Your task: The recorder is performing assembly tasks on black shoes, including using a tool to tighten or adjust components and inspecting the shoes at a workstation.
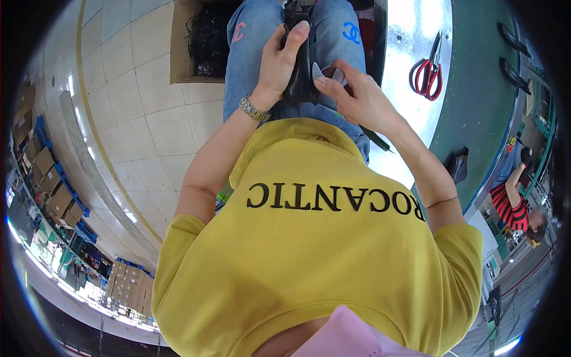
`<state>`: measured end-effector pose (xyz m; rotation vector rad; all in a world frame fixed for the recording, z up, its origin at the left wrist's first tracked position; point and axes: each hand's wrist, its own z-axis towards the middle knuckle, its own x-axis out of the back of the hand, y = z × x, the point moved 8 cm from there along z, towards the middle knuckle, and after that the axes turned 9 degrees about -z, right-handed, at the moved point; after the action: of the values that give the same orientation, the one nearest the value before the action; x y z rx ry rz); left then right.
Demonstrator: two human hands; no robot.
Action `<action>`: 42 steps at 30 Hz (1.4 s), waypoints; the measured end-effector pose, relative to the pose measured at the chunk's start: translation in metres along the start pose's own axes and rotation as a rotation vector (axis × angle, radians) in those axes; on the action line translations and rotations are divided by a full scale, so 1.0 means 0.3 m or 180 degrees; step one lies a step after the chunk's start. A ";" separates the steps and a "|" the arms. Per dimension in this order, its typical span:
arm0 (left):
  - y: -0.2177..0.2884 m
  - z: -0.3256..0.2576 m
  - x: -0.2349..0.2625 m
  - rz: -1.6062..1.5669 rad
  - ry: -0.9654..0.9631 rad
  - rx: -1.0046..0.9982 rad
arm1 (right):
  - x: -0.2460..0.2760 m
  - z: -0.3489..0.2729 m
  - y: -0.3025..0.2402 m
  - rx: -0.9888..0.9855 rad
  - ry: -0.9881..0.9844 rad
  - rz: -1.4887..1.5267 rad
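Note:
Above my lap, my left hand [281, 62] is wrapped round a glossy black moulded piece [301, 83], its thumb resting on top. The piece is long, wider at its near end, and my fingers cover part of it. Close against its right side is my right hand [364, 98], with fingers pinched on a knife [376, 140]. A pale blade tip shows by the thumb, and a thin dark green handle sticks out below the palm. I cannot tell whether the blade touches the black piece. Jeans-clad legs lie beneath both hands.
Right of my legs, red-handled scissors [426, 77] lie on a shiny metal surface [410, 24]. Beyond it, a green mat [476, 83] holds curved black pieces [513, 39]. A cardboard box [180, 47] of black scraps stands left of my legs. Another person [513, 205] works far right.

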<state>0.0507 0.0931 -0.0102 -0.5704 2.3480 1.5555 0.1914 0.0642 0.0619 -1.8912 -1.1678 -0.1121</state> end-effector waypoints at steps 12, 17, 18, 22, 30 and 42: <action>-0.002 0.026 -0.006 -0.0548 -0.0147 0.0599 | 0.182 -0.037 0.307 -0.0177 0.1822 -0.1130; -0.012 0.020 -0.016 -0.0581 -0.0193 0.0498 | 0.195 -0.117 0.555 -0.0906 0.2006 -0.1924; -0.007 0.021 -0.026 -0.0670 -0.0150 0.0533 | 0.188 -0.137 0.541 -0.0839 0.2075 -0.1946; -0.020 0.039 0.000 -0.0798 0.0089 0.0798 | 0.168 -0.162 0.365 0.0340 0.2740 -0.1667; 0.249 -0.023 -0.225 -0.2176 -0.1544 0.1347 | 0.053 -0.066 0.046 0.1913 0.0621 0.1044; 0.308 0.161 -0.047 0.1342 0.0351 -0.1652 | 0.441 -0.368 0.503 0.0194 0.4083 0.2014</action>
<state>0.0208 0.1723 0.0526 -0.2684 2.2343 2.4127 0.4172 0.0495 0.0976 -1.5315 0.2838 -0.7758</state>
